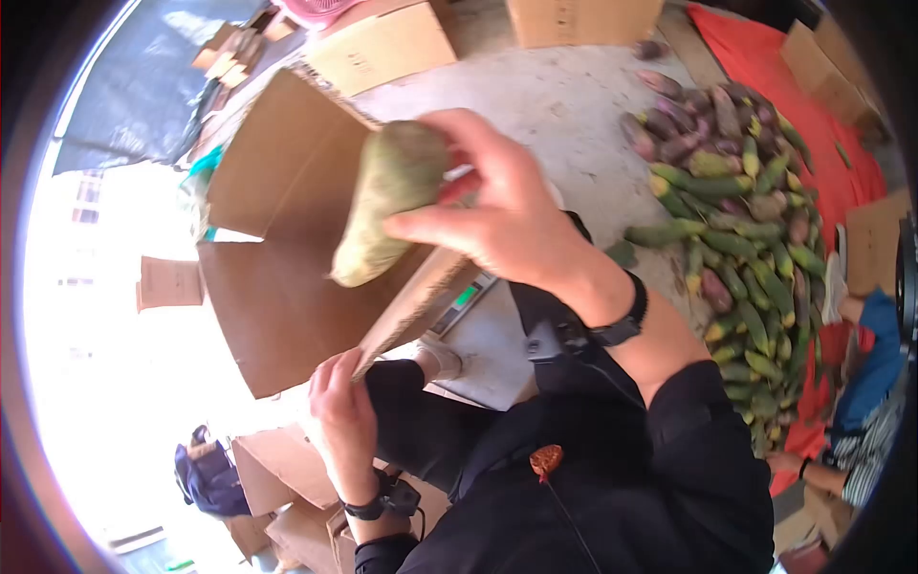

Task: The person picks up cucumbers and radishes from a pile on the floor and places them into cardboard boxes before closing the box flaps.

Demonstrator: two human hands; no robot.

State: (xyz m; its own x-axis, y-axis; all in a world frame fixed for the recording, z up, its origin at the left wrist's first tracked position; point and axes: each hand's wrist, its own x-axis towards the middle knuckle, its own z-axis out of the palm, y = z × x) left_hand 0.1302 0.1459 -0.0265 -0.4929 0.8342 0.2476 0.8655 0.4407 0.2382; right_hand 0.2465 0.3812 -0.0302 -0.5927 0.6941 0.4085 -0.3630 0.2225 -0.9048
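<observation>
In my right hand (492, 206) is a thick green vegetable (387, 196), broad at the top and tapering to a paler lower end. My thumb and fingers clasp its wider part, and a bit of red shows behind it by the palm. It is held over an open cardboard box (277, 297), whose flaps stand up. My left hand (342, 402) has its fingers closed on the edge of the box's near flap (416, 297). Below that flap a device with a lit green display (467, 295) partly shows.
On the right, a large heap of green and yellow-tipped vegetables (755, 277) with purple ones (684, 120) lies beside a red sheet (846, 191). Cardboard boxes (382, 43) stand at the back; others lie at lower left. A person's hand (786, 464) reaches in at right.
</observation>
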